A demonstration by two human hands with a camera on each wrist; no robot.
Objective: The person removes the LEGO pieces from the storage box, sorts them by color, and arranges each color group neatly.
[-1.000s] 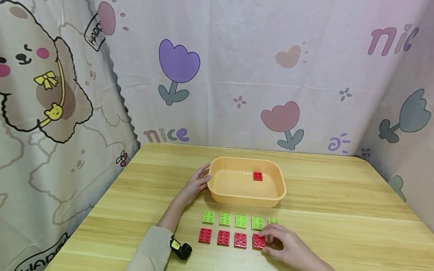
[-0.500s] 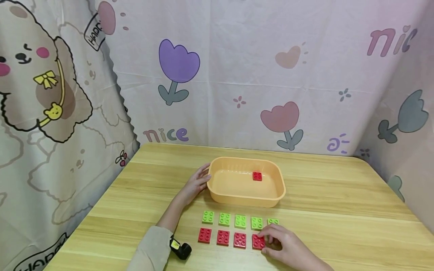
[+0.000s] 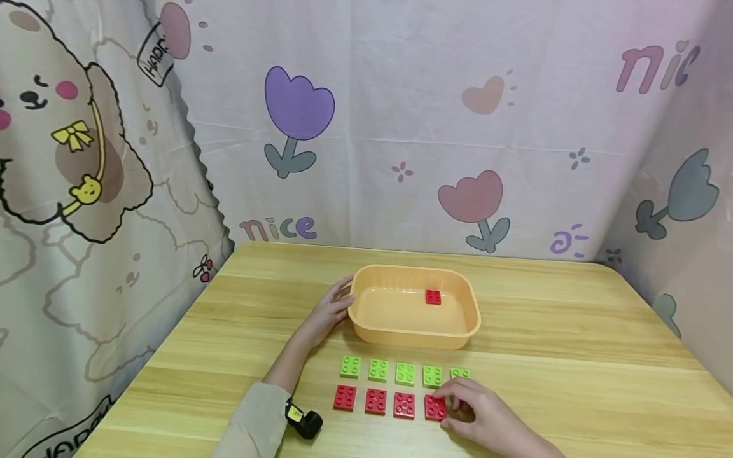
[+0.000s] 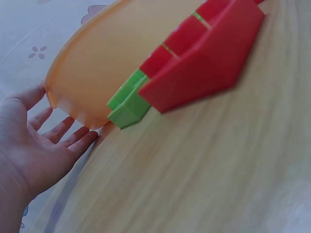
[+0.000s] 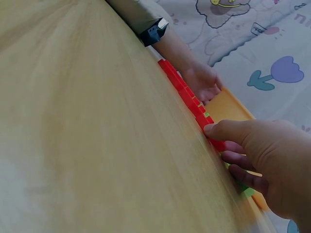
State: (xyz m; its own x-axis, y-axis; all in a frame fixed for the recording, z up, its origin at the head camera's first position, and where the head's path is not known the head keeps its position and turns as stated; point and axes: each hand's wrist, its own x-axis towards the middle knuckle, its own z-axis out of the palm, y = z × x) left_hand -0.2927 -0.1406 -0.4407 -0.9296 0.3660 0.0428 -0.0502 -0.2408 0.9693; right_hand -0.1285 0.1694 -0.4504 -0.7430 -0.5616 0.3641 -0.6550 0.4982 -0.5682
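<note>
My left hand (image 3: 326, 316) rests against the left end of an orange plastic basin (image 3: 409, 337). In the left wrist view its fingers (image 4: 61, 130) are spread and fairly straight along the basin's outer wall. At the right end of a row of red toy bricks, my right hand (image 3: 481, 415) pinches the last red brick (image 3: 433, 409) between thumb and fingers. That brick lies on the table in line with the other red bricks (image 3: 375, 402). Behind them runs a row of green bricks (image 3: 378, 370); the rightmost green brick (image 3: 460, 373) is partly hidden by the right hand.
One red brick (image 3: 432, 298) lies inside the basin, toward its right side. The wooden table (image 3: 572, 331) reaches back to a printed cloth (image 3: 372, 95) hanging behind it. A small black device (image 3: 303, 421) is strapped at the left wrist.
Both hands, the basin and the bricks hold the same arrangement. The whole head view has shifted very slightly.
</note>
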